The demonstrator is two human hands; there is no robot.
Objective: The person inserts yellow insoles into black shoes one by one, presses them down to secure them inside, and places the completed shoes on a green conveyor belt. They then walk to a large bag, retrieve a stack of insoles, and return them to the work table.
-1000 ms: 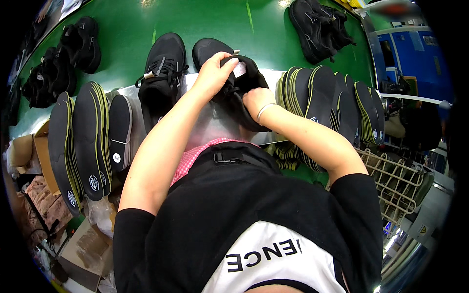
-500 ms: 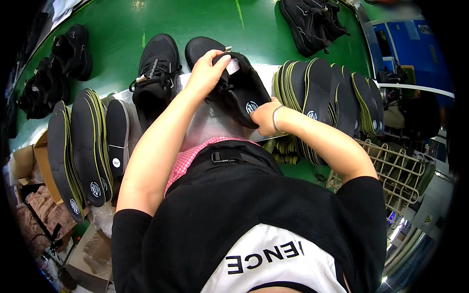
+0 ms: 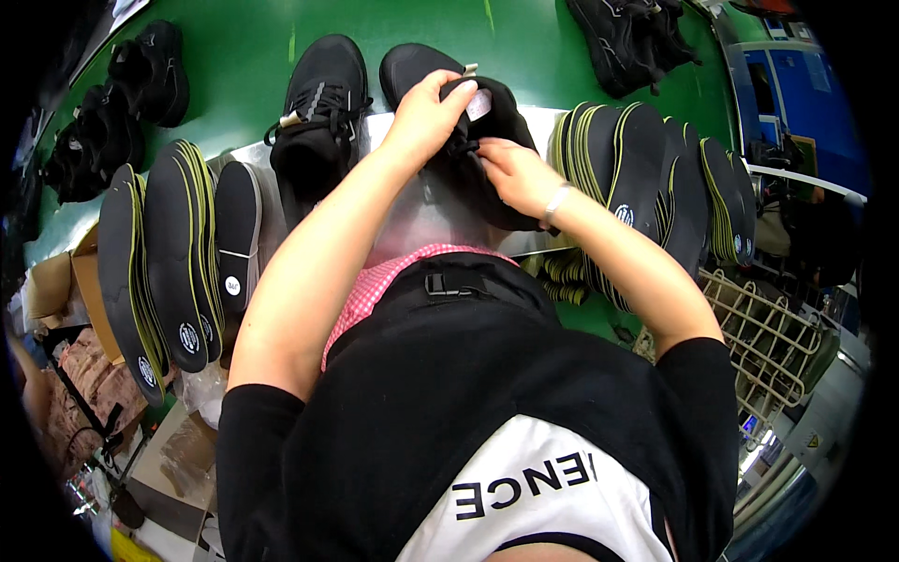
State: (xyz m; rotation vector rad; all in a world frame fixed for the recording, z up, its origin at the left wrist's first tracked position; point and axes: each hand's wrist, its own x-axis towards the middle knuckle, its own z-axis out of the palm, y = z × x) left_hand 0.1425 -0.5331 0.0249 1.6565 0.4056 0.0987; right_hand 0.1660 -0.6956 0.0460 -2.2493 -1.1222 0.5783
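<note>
Black shoe (image 3: 473,183) at upper center of frame, just right of middle, toe toward top edge, over a shiny metal sheet (image 3: 403,211). Left hand (image 3: 426,120) at shoe's tongue, fingers clamped on it; pale label (image 3: 479,105) shows on tongue. Right hand (image 3: 523,178) on shoe, fingertips at edge of opening by the laces; can't tell if these fingers pinch anything. Silver bracelet (image 3: 555,206) on right wrist. Second black shoe (image 3: 323,117) just left, also toe up, laced, untouched. Black insoles with yellow-green edges stacked both sides: left stack (image 3: 173,253), right stack (image 3: 637,164). More black shoes on green tabletop (image 3: 426,19): upper-left shoes (image 3: 154,75), upper-right shoes (image 3: 632,47). Wire rack (image 3: 763,332) at right of frame, cardboard box (image 3: 154,482) lower left.
</note>
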